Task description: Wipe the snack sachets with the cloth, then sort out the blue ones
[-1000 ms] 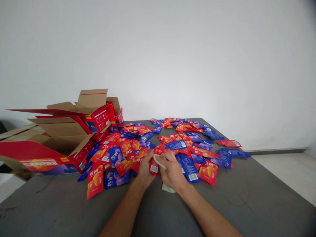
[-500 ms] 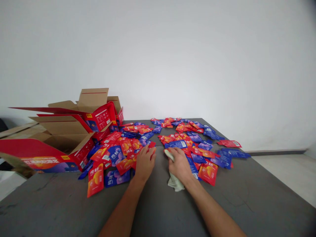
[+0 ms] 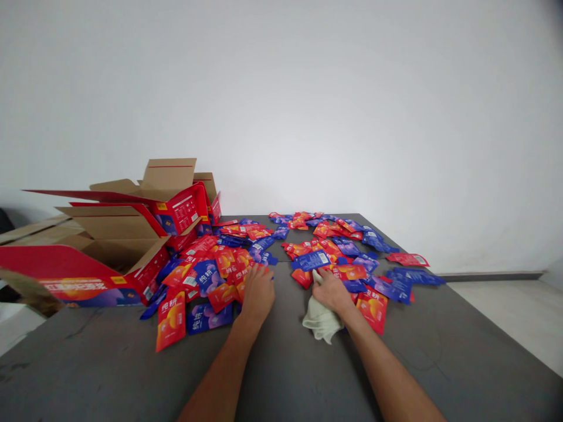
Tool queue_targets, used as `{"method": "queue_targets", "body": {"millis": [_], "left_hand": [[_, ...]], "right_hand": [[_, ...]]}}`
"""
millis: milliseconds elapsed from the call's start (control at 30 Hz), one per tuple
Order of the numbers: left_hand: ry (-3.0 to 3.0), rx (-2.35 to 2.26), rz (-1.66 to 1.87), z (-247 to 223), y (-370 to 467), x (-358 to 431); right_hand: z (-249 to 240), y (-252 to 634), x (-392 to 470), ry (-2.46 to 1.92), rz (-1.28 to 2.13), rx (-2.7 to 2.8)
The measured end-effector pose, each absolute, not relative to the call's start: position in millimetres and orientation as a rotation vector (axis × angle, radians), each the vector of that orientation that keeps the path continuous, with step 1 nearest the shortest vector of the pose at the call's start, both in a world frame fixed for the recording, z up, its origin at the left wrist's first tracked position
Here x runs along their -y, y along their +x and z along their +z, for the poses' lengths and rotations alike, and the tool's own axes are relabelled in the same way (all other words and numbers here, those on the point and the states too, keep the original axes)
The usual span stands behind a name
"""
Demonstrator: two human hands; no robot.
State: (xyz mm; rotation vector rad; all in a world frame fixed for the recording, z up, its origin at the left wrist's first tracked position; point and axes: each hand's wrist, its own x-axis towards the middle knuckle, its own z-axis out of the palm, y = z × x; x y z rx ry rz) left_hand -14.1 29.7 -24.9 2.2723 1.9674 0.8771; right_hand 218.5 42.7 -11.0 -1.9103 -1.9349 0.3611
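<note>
Well to the left of the fingers of the left hand (image 3: 258, 294) stands an open red printed carton (image 3: 83, 290), flaps up, with another open carton (image 3: 179, 212) behind it. Between the near carton and those fingers spreads the left heap of red and blue foil pouches (image 3: 207, 278); a blue pouch (image 3: 210, 318) lies flat on the grey table (image 3: 281, 369) at its near edge.

The left hand is palm down, fingers slightly curled on the heap's right edge; whether they grip a pouch cannot be told. A second ago both hands met around one red pouch and the cloth; now they are apart, and no pouch shows between them, so the wiping of that one looks finished.

The right hand (image 3: 332, 290) has its fingers closed on the pale cloth (image 3: 322, 321), which now hangs loosely below them. Just beyond its fingertips lies a barcoded blue pouch (image 3: 310, 260) on the right heap (image 3: 373, 309); a lone red pouch (image 3: 408, 259) sits farther right.
</note>
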Motion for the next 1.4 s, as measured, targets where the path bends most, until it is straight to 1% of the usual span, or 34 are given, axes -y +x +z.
{"method": "queue_targets", "body": {"millis": [167, 367, 500, 600, 667, 733, 833, 967, 1100, 1167, 1233, 1300, 1400], "left_hand": [[2.391, -1.685, 0.772, -32, 15, -27], [2.43, -1.635, 0.589, -34, 20, -19], [2.35, -1.797, 0.627, -26, 19, -18], [2.174, -2.008, 0.673, -22, 19, -19], [2.147, -2.053, 0.695, -21, 20, -20], [2.25, -1.989, 0.724, -22, 20, -20], [2.444, -1.734, 0.69, -25, 21, -20], [2.422, -1.58, 0.669, -25, 25, -18], [2.145, -1.537, 0.864, -18, 23, -17], [1.927, -1.516, 1.074, -14, 18, -19], [1.681, -1.481, 1.298, -11, 12, -21], [1.389, -1.342, 1.441, -8, 8, -21], [1.057, -0.987, 1.421, -1, 6, -17]], "right_hand": [[-8, 196, -23, -1.8, 0.43, 2.104], [3, 184, -7, -1.616, 0.51, 2.269], [9, 187, -8, -1.576, 0.532, 2.232], [9, 190, -12, -1.633, 0.49, 2.087], [7, 191, -15, -1.664, 0.455, 2.022], [6, 190, -16, -1.644, 0.433, 2.016], [2, 187, -16, -1.561, 0.394, 2.036], [-1, 185, -17, -1.467, 0.367, 1.957], [5, 185, -19, -1.44, 0.345, 1.794], [10, 182, -16, -1.37, 0.323, 1.775], [12, 175, -11, -1.185, 0.295, 1.821], [10, 165, -5, -0.984, 0.282, 1.912], [3, 152, 2, -0.896, 0.262, 1.983]]}}
